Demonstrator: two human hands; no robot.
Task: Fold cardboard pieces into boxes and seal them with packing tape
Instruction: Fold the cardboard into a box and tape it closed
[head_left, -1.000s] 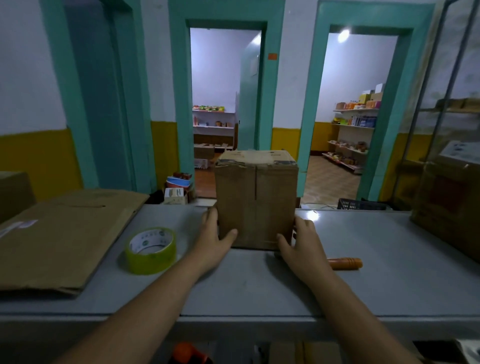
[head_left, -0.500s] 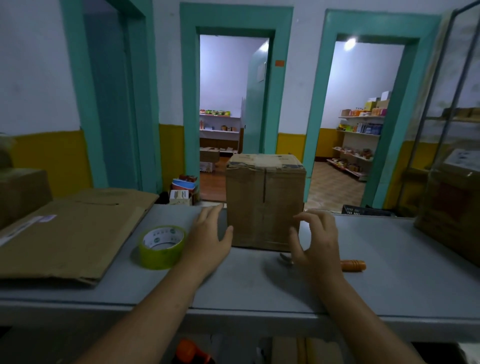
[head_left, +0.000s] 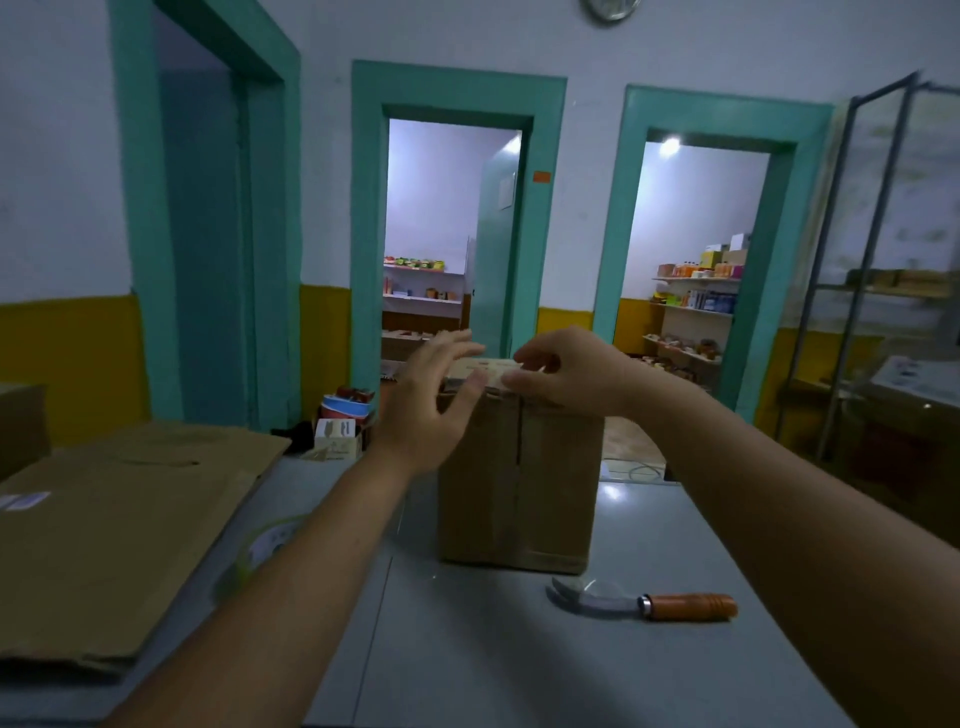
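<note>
1. The cardboard box (head_left: 519, 483) stands upright mid-table (head_left: 519, 670), with open grey surface in front of it.
2. The left hand (head_left: 431, 410), fingers spread straight, is at the box's top left corner. The right hand (head_left: 566, 374) curls over the top edge; whether it grips is unclear.
3. The left forearm hides most of the tape roll (head_left: 260, 545). The flat cardboard (head_left: 104, 535) is cut off at the left. A knife (head_left: 644, 604) lies near the box.

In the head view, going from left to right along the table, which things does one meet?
Flattened cardboard → tape roll, partly behind the left forearm → upright cardboard box → knife with wooden handle.
</note>
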